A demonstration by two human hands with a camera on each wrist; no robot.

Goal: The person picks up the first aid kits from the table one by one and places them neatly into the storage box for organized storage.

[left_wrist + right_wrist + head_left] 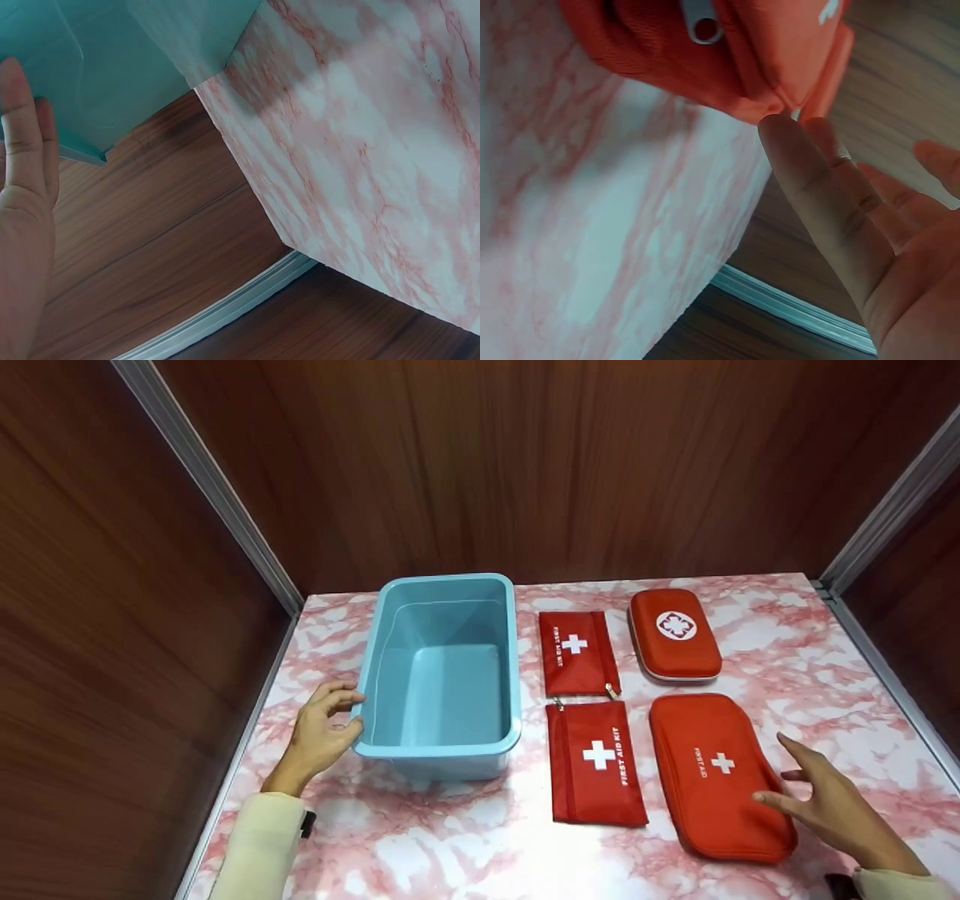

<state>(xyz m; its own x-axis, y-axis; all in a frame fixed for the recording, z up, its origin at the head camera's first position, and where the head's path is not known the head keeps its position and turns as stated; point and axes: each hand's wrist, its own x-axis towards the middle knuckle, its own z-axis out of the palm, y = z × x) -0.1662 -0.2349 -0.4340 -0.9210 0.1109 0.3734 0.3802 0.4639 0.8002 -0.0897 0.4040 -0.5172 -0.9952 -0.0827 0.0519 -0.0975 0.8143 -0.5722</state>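
Observation:
In the head view, a light blue plastic bin (pixel 456 690) stands left of centre, its inside bare. My left hand (pixel 321 731) pinches the bin's rim near the front left corner; the left wrist view shows its fingers (pixel 22 142) against the blue wall. At the right, my right hand (pixel 829 802) is spread at the edge of a large red first aid case (pixel 712 802). The right wrist view has its fingertips beside the case's zipped side (pixel 682 82); whether they touch it I cannot tell.
Two flat red first aid pouches, one behind (pixel 577 660) and one in front (pixel 596 787), lie between bin and case. A hard red case (pixel 671 622) with a white emblem sits at the back right. Brown wood-look panels (pixel 465 472) enclose the marbled table (pixel 450 840).

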